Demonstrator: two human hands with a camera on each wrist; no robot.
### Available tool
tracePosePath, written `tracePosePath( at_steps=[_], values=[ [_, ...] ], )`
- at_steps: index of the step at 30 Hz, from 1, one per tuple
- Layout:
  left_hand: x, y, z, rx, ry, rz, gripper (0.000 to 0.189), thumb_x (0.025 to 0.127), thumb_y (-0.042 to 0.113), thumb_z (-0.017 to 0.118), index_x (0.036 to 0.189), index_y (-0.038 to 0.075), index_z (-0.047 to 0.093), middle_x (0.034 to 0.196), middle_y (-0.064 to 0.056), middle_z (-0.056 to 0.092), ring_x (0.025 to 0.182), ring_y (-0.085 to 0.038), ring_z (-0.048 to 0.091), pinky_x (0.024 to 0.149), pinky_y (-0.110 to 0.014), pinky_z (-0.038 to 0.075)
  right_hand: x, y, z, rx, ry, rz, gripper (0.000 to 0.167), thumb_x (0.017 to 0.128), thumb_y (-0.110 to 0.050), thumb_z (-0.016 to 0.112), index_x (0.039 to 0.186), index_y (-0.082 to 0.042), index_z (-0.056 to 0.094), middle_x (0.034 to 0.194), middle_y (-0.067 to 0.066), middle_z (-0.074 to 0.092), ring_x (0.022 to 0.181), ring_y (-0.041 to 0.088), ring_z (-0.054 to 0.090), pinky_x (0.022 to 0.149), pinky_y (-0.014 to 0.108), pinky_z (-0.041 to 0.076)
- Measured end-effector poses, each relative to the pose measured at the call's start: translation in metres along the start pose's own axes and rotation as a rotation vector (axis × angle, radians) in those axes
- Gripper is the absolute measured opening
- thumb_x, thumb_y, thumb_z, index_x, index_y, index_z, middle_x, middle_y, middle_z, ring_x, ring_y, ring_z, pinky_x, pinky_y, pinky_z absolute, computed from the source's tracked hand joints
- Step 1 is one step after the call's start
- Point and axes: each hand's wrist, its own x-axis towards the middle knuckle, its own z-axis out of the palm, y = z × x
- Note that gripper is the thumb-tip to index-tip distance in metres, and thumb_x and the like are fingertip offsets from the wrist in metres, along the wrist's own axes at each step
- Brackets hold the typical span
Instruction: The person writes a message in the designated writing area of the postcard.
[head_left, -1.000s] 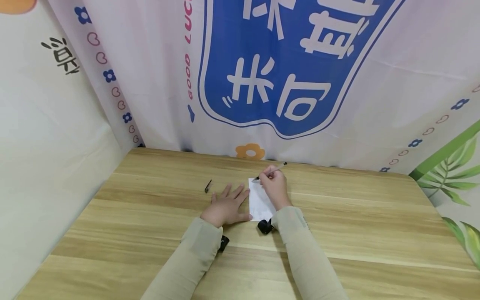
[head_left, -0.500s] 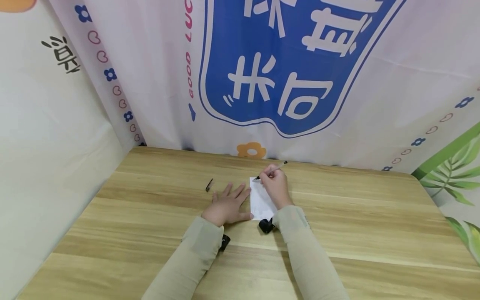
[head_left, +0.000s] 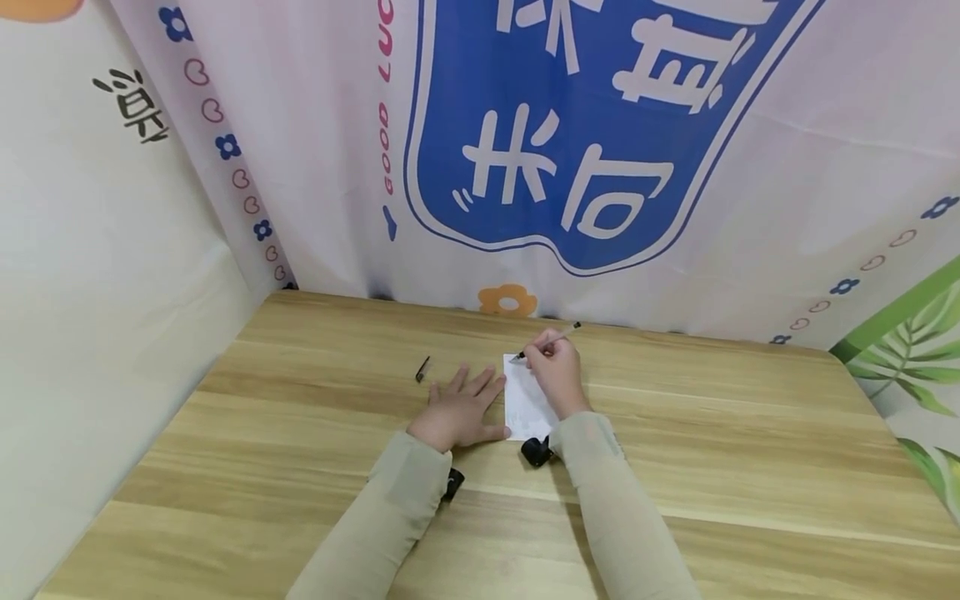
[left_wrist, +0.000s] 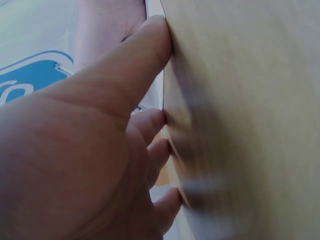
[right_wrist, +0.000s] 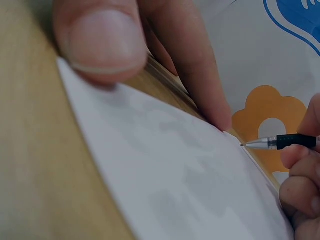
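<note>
A small white sheet of paper [head_left: 525, 400] lies on the wooden table near its back edge. My right hand [head_left: 558, 375] pinches a pen [head_left: 564, 332] whose tip is at the upper left part of the sheet. In the right wrist view the pen [right_wrist: 290, 141] shows a silver tip and a black grip, its point right at the paper [right_wrist: 165, 150]. My left hand [head_left: 461, 412] rests with fingers spread on the table, thumb and fingertips along the sheet's left edge. The left wrist view shows its thumb [left_wrist: 135, 60] pressing at the edge.
A black pen cap [head_left: 423, 369] lies on the wooden table [head_left: 300, 467], left of the left hand. Behind the table's back edge hangs a printed curtain [head_left: 337, 208]. Black wrist cameras, such as the right one [head_left: 536, 452], sit below the sleeves.
The whole head view shifts slightly to the right. The pen stays in the right hand near the top of the sheet, and the left hand keeps its place at the edge.
</note>
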Motion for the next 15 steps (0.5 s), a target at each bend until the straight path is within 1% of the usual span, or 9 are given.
tracePosePath(
  at_steps=[5, 6, 9, 10, 11, 15],
  values=[
    [0.0073, -0.0047, 0.0070, -0.007, 0.006, -0.001, 0.085, 0.096, 0.059, 0.060, 0.164, 0.025, 0.021, 0.170, 0.002, 0.009, 0.155, -0.036, -0.001, 0.114, -0.074, 0.008, -0.0009, 0.0000, -0.0002, 0.002, -0.008, 0.012, 0.012, 0.088, 0.002, 0.061, 0.078, -0.004, 0.058, 0.069, 0.004, 0.060, 0.061, 0.014, 0.056, 0.053, 0.020, 0.045],
    [0.0067, -0.0043, 0.0063, -0.008, 0.004, 0.000, 0.084, 0.097, 0.058, 0.059, 0.164, 0.025, 0.021, 0.171, 0.001, 0.009, 0.155, -0.036, -0.001, 0.114, -0.074, 0.008, 0.0007, 0.0047, 0.0002, 0.005, -0.006, 0.005, 0.012, 0.088, 0.001, 0.061, 0.078, -0.005, 0.058, 0.069, 0.005, 0.059, 0.061, 0.014, 0.056, 0.053, 0.020, 0.045],
    [0.0055, -0.0032, 0.0046, -0.006, -0.004, 0.000, 0.084, 0.097, 0.058, 0.059, 0.164, 0.024, 0.020, 0.171, 0.001, 0.009, 0.155, -0.036, 0.000, 0.114, -0.074, 0.008, 0.0003, 0.0050, 0.0002, 0.011, -0.010, -0.002, 0.013, 0.088, 0.002, 0.061, 0.077, -0.005, 0.058, 0.068, 0.005, 0.059, 0.060, 0.013, 0.055, 0.052, 0.020, 0.044],
    [0.0045, -0.0022, 0.0031, -0.008, -0.003, -0.001, 0.084, 0.097, 0.057, 0.059, 0.164, 0.024, 0.021, 0.171, 0.000, 0.010, 0.155, -0.037, 0.000, 0.114, -0.074, 0.009, 0.0006, 0.0052, 0.0001, 0.013, -0.010, -0.006, 0.013, 0.088, 0.002, 0.061, 0.077, -0.005, 0.058, 0.069, 0.005, 0.059, 0.060, 0.013, 0.055, 0.053, 0.020, 0.044],
    [0.0071, -0.0046, 0.0050, -0.008, 0.003, 0.008, 0.084, 0.097, 0.059, 0.059, 0.164, 0.024, 0.021, 0.171, 0.000, 0.010, 0.155, -0.037, 0.001, 0.114, -0.074, 0.009, 0.0008, 0.0049, 0.0000, 0.015, -0.009, -0.009, 0.013, 0.088, 0.002, 0.061, 0.077, -0.005, 0.058, 0.069, 0.005, 0.059, 0.060, 0.014, 0.055, 0.053, 0.020, 0.044],
    [0.0044, -0.0020, 0.0009, -0.010, 0.001, 0.004, 0.083, 0.097, 0.056, 0.060, 0.163, 0.024, 0.023, 0.170, 0.000, 0.012, 0.155, -0.037, 0.002, 0.115, -0.073, 0.010, 0.0021, 0.0046, -0.0002, 0.017, -0.003, -0.006, 0.013, 0.088, 0.002, 0.061, 0.077, -0.005, 0.059, 0.070, 0.005, 0.060, 0.062, 0.014, 0.056, 0.053, 0.020, 0.046]
  ],
)
